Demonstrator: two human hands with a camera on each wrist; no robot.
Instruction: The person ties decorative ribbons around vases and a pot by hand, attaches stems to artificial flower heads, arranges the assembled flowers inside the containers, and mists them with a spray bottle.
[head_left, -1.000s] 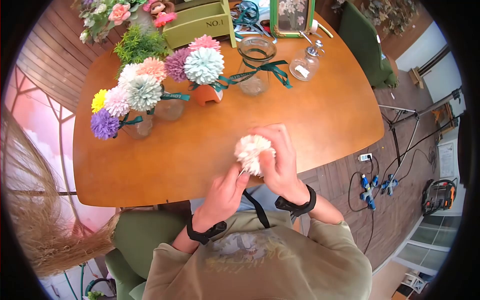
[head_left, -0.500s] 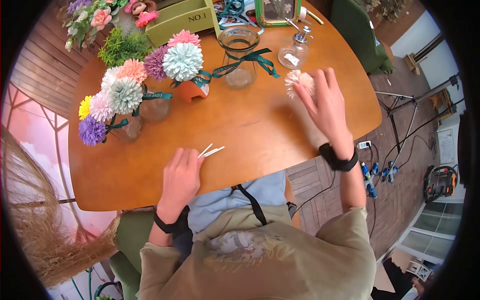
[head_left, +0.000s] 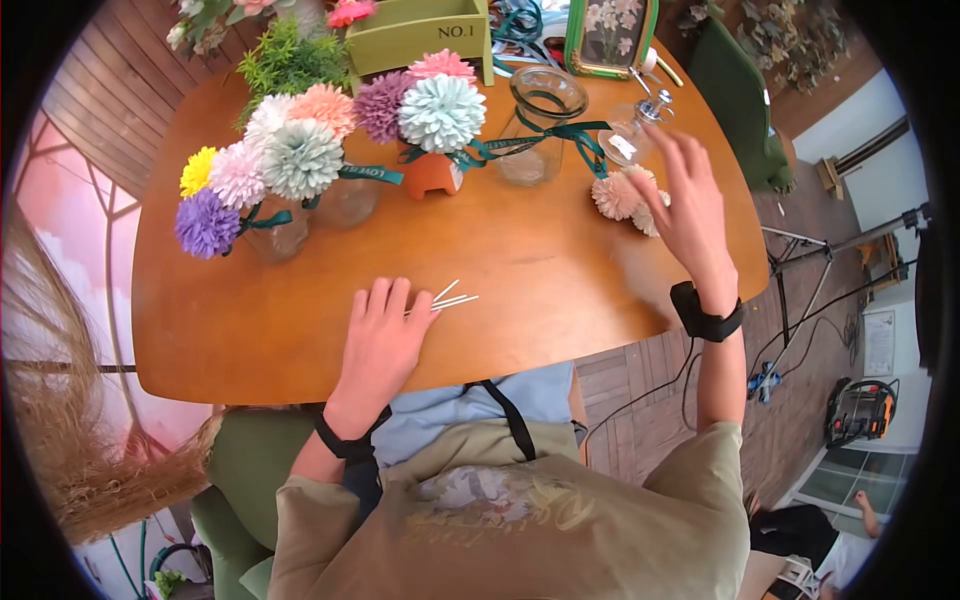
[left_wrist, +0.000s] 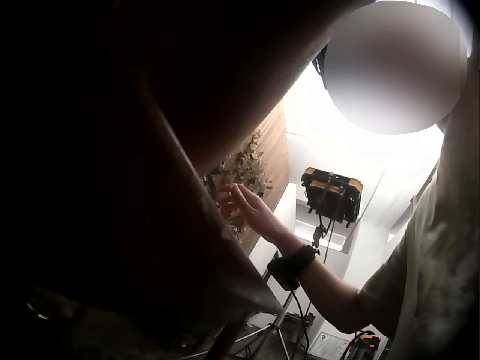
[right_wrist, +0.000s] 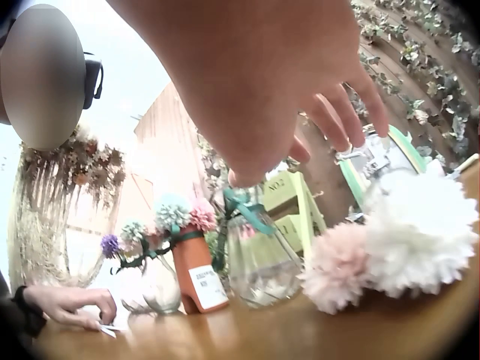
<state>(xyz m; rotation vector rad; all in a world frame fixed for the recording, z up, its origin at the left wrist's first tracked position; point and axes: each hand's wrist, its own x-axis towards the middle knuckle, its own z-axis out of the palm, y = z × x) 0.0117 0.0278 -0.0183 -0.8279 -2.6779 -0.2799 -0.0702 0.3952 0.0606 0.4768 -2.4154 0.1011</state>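
On the near part of the table my left hand (head_left: pixel 385 335) rests palm down, pinching a few thin white sticks (head_left: pixel 455 300) between thumb and curled forefinger. The sticks fan out to the right over the wood. My right hand (head_left: pixel 690 215) is raised at the table's right side, fingers spread and holding nothing. Just beside its fingertips lie two fluffy flower heads, a pale pink one (head_left: pixel 614 196) and a creamy white one (right_wrist: pixel 420 232). In the right wrist view the fingers hang above these flowers. The left wrist view is mostly dark.
A glass vase with green ribbon (head_left: pixel 540 150) and a glass pump bottle (head_left: pixel 630 130) stand behind the flowers. Further left are an orange holder (head_left: pixel 433 177) and small glass vases bearing colourful pompom flowers (head_left: pixel 300 158). A green box (head_left: pixel 418 38) and a picture frame (head_left: pixel 612 38) stand at the back.
Both hands worked together on the pale flower; then they parted. My right hand carried the flower to the table's right side and let go of it. The left stays near the front with the sticks.
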